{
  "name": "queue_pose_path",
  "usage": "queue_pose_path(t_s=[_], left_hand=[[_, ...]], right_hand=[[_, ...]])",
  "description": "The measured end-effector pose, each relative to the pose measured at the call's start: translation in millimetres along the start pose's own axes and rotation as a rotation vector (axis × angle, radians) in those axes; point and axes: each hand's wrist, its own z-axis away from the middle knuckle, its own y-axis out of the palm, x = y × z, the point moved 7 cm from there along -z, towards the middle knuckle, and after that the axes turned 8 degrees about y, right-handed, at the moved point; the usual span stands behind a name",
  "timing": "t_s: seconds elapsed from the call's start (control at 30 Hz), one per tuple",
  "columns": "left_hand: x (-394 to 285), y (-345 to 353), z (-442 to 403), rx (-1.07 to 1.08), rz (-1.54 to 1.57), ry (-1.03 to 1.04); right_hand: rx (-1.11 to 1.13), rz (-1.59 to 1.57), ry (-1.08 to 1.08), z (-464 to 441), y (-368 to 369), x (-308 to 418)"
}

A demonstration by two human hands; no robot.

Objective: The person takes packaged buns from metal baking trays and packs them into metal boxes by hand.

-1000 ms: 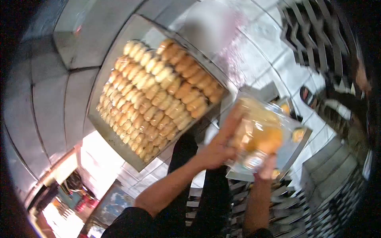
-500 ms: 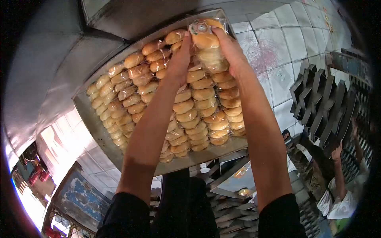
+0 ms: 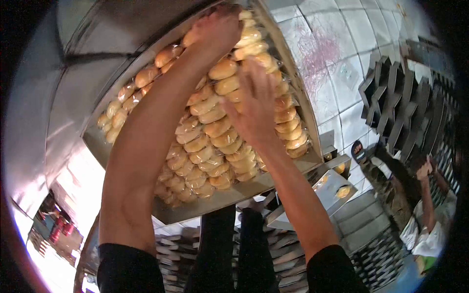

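A large metal tray (image 3: 315, 141) holds many rows of golden buns (image 3: 224, 88) in clear plastic wrapping. My right hand (image 3: 255, 100) is over the rows in the tray's right half, slightly blurred, fingers stretched out and nothing in its grip. Whether it touches the wrapping is not clear. Near the far rim, my left hand (image 3: 217, 27) reaches over the buns at the top. Motion smears its fingers, so I cannot see whether they hold anything. My left forearm crosses in front of the tray's left part and hides several buns.
Sheet-metal panels (image 3: 102, 34) border the tray at far left. White floor tiles (image 3: 351, 117) with pink strands (image 3: 320, 49) lie to the right. Beyond are stacked dark metal trays (image 3: 395, 107) and another person's hand (image 3: 425, 168). A smaller tray (image 3: 322, 195) with a few buns sits below right.
Both hands have come away from the wrapped buns they held at the far right corner. My right hand moved nearer to me; my left shifted left along the far rim. The view has shifted too.
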Motion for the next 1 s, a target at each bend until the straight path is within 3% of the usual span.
queue_pose_path(t_s=[0.07,0.13,0.17,0.23,0.3,0.37,0.4,0.43,0.47,0.5,0.57,0.6,0.67,0.7,0.73,0.77,0.8,0.87,0.93,0.97,1.0], left_hand=[[-11,-4,10,-0.200,-0.031,0.132],[-7,18,20,-0.555,-0.258,0.483],[1,29,20,-0.560,-0.276,0.479],[39,51,6,-0.387,-0.331,0.292],[34,68,5,-0.236,-0.409,0.408],[17,72,24,-0.157,-0.507,0.711],[16,72,31,-0.142,-0.538,0.810],[25,79,33,-0.171,-0.557,0.871],[28,79,30,0.020,-0.611,0.665],[-1,56,51,-0.193,-0.330,0.639],[-79,20,99,-0.376,0.018,0.558],[-133,16,128,-0.360,0.074,0.526],[-180,42,171,-0.280,0.268,0.498],[-218,63,201,-0.213,0.337,0.578],[-260,83,235,-0.142,0.408,0.655],[-313,101,266,-0.047,0.427,0.752],[-367,124,294,0.052,0.436,0.849],[-439,177,329,0.171,0.458,0.999],[-514,228,354,0.319,0.530,1.087],[-550,255,361,0.327,0.535,1.161],[-587,285,365,0.335,0.543,1.233]], right_hand=[[0.112,0.091,-0.058,-17,28,9],[0.131,0.136,-0.017,-39,53,-16],[0.141,0.157,0.004,-41,58,-23],[0.188,0.014,0.057,-44,54,-17],[0.492,-0.503,0.289,-30,-16,3],[-0.097,-0.580,0.249,53,-43,11],[-0.024,-0.681,0.300,105,-50,9],[0.248,-0.668,0.397,145,-60,10],[0.523,-0.677,0.480,186,-72,12],[0.431,-0.763,0.550,232,-85,-1],[0.326,-0.884,0.752,317,-108,-47],[0.315,-0.926,0.896,359,-131,-82],[0.075,-0.671,1.266,457,-164,-156],[-0.033,-0.731,1.463,517,-172,-202],[-0.482,-0.758,1.409,590,-170,-251],[-0.429,-0.361,1.510,630,-207,-281],[-0.480,0.159,1.375,672,-225,-308],[-0.219,0.390,1.130,723,-244,-354],[-0.023,0.578,1.077,752,-250,-373],[0.203,0.568,1.162,780,-237,-392],[0.266,0.483,1.228,792,-234,-392]])
